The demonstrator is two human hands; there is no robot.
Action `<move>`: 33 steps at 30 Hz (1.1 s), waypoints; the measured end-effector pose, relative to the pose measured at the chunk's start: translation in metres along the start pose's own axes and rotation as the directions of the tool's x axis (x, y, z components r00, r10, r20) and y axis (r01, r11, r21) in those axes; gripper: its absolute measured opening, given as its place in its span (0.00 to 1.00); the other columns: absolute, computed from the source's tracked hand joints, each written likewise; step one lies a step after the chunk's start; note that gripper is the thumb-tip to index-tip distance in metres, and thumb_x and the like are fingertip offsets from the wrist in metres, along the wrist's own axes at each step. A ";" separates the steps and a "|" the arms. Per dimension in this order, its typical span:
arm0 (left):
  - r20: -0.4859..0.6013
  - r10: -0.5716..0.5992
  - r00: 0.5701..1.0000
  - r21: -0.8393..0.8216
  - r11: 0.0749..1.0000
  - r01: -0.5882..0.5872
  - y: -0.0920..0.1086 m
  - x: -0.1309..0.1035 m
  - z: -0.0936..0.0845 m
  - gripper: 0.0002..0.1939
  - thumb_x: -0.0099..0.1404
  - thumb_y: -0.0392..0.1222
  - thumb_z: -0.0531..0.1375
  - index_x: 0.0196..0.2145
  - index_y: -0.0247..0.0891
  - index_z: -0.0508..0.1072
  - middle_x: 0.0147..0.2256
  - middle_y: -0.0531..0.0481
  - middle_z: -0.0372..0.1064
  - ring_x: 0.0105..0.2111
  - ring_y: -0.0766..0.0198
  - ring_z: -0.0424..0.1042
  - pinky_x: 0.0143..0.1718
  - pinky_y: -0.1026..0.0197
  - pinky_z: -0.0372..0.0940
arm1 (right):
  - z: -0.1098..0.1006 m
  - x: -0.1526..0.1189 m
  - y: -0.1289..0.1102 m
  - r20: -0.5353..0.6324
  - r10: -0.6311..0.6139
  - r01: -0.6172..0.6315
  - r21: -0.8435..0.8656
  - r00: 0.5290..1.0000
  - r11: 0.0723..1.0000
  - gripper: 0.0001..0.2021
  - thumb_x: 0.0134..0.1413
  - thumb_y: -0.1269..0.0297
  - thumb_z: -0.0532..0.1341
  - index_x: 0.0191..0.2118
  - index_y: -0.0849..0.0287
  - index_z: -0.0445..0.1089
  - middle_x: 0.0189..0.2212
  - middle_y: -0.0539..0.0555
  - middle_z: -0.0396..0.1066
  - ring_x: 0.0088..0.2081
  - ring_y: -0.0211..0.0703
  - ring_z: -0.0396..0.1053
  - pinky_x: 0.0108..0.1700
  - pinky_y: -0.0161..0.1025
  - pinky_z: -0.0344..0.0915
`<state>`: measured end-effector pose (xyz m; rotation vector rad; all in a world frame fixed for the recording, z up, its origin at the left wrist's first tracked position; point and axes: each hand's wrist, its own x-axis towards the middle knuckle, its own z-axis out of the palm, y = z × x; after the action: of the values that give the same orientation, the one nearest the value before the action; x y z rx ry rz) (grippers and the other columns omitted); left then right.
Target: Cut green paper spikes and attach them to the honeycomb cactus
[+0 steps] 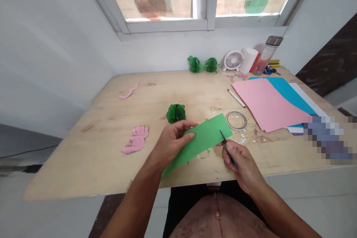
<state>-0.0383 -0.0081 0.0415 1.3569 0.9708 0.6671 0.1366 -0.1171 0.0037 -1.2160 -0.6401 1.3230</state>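
Observation:
My left hand (178, 139) grips a long strip of green paper (205, 134) by its middle, thumb on top and fingers behind. The strip slants up to the right above the table's front edge. In my right hand (238, 158) is a pair of scissors (227, 147) with dark handles; one blade lies over the strip near its right end. Just beyond my left hand stands a dark green pleated paper ball (176, 113). A roll of tape (236, 120) lies flat beyond my right hand.
Pink paper sheets (273, 104) overlap blue paper (292, 95) at the right. Pink cut-outs (136, 139) lie left. A white pen (236, 98) rests mid-table. Along the wall stand two green paper shapes (195, 65), a small fan (233, 60) and a bottle (268, 55).

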 end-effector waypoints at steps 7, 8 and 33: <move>0.031 0.010 0.999 0.067 0.998 -0.012 0.001 0.001 -0.002 0.17 0.54 0.44 0.63 0.42 0.38 0.74 0.36 0.47 0.74 0.34 0.61 0.71 0.34 0.61 0.64 | 0.001 -0.002 -0.001 -0.009 0.004 -0.004 -0.007 1.000 1.000 0.20 0.52 0.48 0.61 0.24 0.61 0.65 0.16 0.44 0.53 0.17 0.28 0.41 0.19 0.34 0.34; 0.042 0.011 0.999 0.086 0.996 -0.015 0.002 0.001 -0.003 0.17 0.55 0.45 0.63 0.42 0.37 0.74 0.36 0.47 0.74 0.34 0.61 0.71 0.33 0.60 0.64 | 0.001 -0.003 -0.001 -0.011 0.001 -0.001 -0.008 1.000 1.000 0.20 0.52 0.48 0.61 0.22 0.61 0.64 0.16 0.44 0.52 0.17 0.28 0.41 0.19 0.34 0.34; 0.362 -0.040 0.931 0.408 0.905 -0.120 0.033 0.018 0.012 0.16 0.58 0.49 0.56 0.20 0.35 0.63 0.19 0.58 0.50 0.20 0.71 0.50 0.20 0.67 0.47 | 0.006 -0.006 -0.002 -0.030 0.008 -0.009 -0.029 1.000 1.000 0.23 0.52 0.47 0.61 0.18 0.58 0.58 0.14 0.43 0.50 0.18 0.31 0.43 0.20 0.34 0.39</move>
<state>-0.0149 0.0063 0.0697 1.8148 0.8103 0.2158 0.1307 -0.1208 0.0088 -1.2615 -0.6355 1.3042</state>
